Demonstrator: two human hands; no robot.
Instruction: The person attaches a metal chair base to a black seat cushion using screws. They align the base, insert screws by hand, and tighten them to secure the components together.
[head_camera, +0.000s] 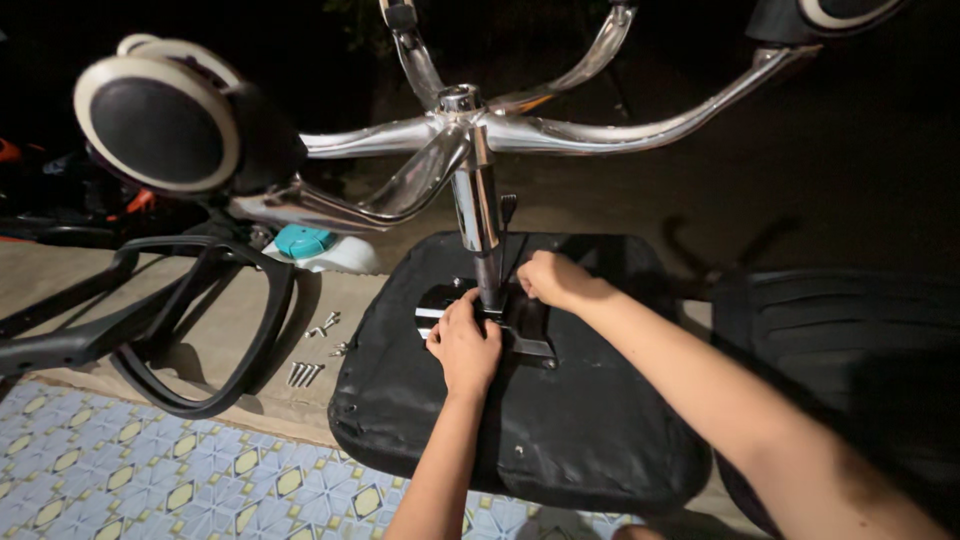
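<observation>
An upturned black padded chair seat (520, 420) lies on the floor near its patterned tiled edge, so its underside faces up for work. From the black metal mounting plate (500, 325) at its middle, the chromed gas cylinder (476, 205) stands upright, its long axis vertical, carrying the shiny five-armed wheeled base (560, 130) overhead. The left hand (464, 345) and right hand (552, 280), each grip curled closed, press against the plate beside the cylinder's foot, steadying it. Loose silver screws (306, 373) lie left of the seat.

Seat cushion (520, 420): on the floor, centre.
Gas column (477, 215): upright on the cushion's plate (525, 335).
Screws (305, 373): left of cushion.
Armrests (150, 330): farther left.
Backrest (850, 350): right.
</observation>
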